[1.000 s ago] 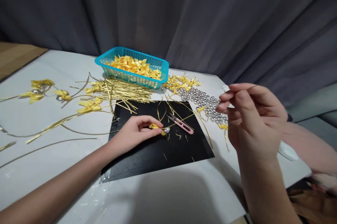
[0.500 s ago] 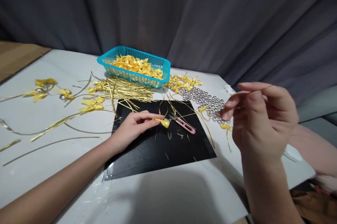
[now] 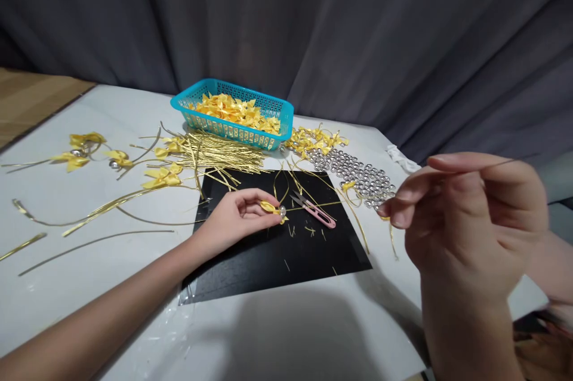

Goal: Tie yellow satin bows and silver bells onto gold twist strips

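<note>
Over the black mat (image 3: 250,267), my left hand (image 3: 244,214) pinches a yellow ribbon bow (image 3: 268,206) with a silver bead (image 3: 282,211) on it. A thin gold cord (image 3: 322,206) runs rightward from the bow. Raised at the right, my right hand (image 3: 474,214) has its thumb pressed to the index finger on a thin strand of cord, whose dark end (image 3: 521,159) sticks out past the finger. Pink-handled thread snips (image 3: 319,214) lie on the mat, blades open, just right of my left hand. Short cord clippings are scattered below them.
A turquoise basket (image 3: 233,127) of yellow bows stands at the back. Before it lies a bundle of gold cords (image 3: 224,153). Silver beads (image 3: 353,175) and corded bows (image 3: 316,139) spread to its right. More bows (image 3: 163,176) and loose cords lie left. Another person's limb shows at far right.
My left hand has turned the bow, so the silver bead now shows. My right hand has moved right, still pinching the cord. The view has shifted slightly.
</note>
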`<state>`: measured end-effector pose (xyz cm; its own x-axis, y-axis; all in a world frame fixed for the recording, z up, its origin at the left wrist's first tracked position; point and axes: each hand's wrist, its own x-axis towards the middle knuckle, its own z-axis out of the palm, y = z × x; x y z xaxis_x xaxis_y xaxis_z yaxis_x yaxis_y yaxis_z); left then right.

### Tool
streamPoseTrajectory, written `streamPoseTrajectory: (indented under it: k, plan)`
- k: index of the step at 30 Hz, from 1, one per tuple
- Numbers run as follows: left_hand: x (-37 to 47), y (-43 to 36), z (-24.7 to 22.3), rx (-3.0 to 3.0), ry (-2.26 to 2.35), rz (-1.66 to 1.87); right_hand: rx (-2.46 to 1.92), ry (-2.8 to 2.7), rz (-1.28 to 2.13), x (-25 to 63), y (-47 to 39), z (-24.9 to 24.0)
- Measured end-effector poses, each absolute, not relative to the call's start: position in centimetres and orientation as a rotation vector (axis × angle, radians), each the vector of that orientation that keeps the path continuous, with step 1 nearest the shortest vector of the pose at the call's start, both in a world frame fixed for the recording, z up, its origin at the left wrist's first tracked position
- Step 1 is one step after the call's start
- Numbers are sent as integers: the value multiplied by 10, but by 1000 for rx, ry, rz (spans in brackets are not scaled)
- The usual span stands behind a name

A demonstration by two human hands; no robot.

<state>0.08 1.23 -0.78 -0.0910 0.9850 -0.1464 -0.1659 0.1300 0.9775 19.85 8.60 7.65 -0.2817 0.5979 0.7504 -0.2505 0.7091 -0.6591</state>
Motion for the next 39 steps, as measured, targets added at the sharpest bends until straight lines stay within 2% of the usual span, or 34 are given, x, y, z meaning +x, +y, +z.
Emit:
streamPoseTrajectory:
  k: [15,20,27,39]
  plan:
    - [0,15,-9,973,1204,1250,-311,-1700,818,199,83,75]
    - [-1,14,-6,1056,1235,1284,-369,-1722,675,195,95,69]
    - [-1,13,-5,1042,1292,1284,-542,-1769,916,193,101,63]
    - [3,15,-5,1042,1374,1198,-457,-1780,524,198,85,71]
